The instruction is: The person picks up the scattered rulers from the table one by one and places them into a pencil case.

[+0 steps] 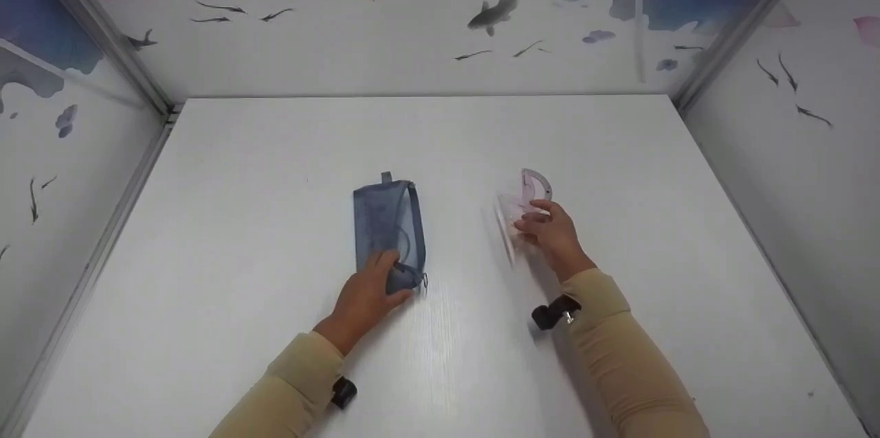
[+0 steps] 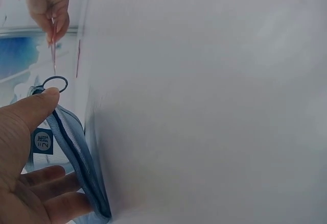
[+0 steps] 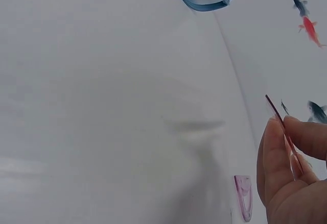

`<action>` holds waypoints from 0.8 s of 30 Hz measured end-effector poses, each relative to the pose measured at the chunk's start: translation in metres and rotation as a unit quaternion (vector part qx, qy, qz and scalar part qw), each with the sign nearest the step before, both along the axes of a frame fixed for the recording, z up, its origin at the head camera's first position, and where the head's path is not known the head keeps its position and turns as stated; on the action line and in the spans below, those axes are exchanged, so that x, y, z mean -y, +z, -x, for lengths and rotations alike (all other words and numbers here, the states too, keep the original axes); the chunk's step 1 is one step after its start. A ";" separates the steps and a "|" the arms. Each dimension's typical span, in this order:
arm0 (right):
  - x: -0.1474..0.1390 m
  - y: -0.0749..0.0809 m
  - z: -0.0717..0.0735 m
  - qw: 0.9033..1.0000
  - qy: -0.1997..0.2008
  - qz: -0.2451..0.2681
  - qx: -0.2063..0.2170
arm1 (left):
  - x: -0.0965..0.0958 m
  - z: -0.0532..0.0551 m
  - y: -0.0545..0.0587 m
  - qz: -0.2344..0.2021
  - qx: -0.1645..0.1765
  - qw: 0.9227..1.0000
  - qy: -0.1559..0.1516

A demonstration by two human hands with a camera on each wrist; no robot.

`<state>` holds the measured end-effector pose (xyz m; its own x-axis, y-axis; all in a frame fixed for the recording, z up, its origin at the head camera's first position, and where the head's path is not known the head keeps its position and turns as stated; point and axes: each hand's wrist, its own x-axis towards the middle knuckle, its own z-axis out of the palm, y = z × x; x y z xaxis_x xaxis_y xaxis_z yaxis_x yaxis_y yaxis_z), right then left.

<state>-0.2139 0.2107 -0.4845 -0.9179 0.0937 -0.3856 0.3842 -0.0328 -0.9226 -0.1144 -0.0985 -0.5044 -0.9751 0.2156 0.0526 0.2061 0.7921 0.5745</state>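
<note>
My left hand (image 1: 368,297) grips the near end of a blue mesh zip pouch (image 1: 377,218), its thumb by the zip's ring and its other fingers against the pouch's side. In the left wrist view the zip edge and a dark label (image 2: 43,141) show. To the right, my right hand (image 1: 555,238) pinches a clear, pink-edged set square (image 1: 510,207) between thumb and fingers, raised above the table. In the right wrist view this set square (image 3: 280,117) is nearly edge-on, and fingers hide part of it. Just beyond that hand, a pinkish clear protractor (image 1: 543,181) lies on the table.
The white tabletop (image 1: 261,149) spreads around both hands. Panels printed with fish stand behind the table (image 1: 412,39) and along its left and right sides. A small black device sits at each wrist, over beige sleeves (image 1: 619,348).
</note>
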 end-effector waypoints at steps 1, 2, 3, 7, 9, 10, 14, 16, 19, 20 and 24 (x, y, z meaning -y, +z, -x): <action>0.002 0.001 0.000 1.000 0.002 0.002 -0.002 | 0.000 0.000 0.000 0.000 0.000 1.000 0.000; 0.003 0.002 0.000 1.000 0.004 0.004 -0.005 | -0.001 0.000 0.000 -0.001 0.000 1.000 0.000; 0.005 0.003 0.000 1.000 0.007 0.005 -0.008 | -0.001 0.000 0.000 0.000 0.000 1.000 0.000; 0.014 0.006 0.001 1.000 0.011 0.003 -0.013 | -0.001 0.000 0.000 0.002 -0.002 1.000 -0.001; 0.018 0.007 0.001 1.000 0.014 -0.001 -0.010 | -0.001 0.000 0.001 0.002 -0.004 1.000 -0.001; 0.020 0.007 0.001 1.000 0.014 -0.004 -0.007 | -0.001 0.000 0.001 0.001 -0.004 1.000 -0.001; 0.028 0.008 0.001 1.000 0.021 -0.001 -0.006 | -0.001 -0.001 0.002 -0.004 0.000 1.000 -0.001; 0.031 0.009 0.001 1.000 0.024 0.005 -0.008 | -0.001 -0.001 0.002 -0.005 0.003 1.000 0.000; 0.038 0.010 0.001 0.999 0.028 0.015 -0.011 | -0.001 0.000 0.002 -0.007 0.006 1.000 0.001; 0.040 0.011 0.001 0.999 0.030 0.016 -0.011 | -0.001 0.000 0.002 -0.007 0.006 1.000 0.001; 0.048 0.013 0.000 0.999 0.040 0.014 -0.010 | -0.001 0.000 0.002 -0.006 0.003 1.000 0.000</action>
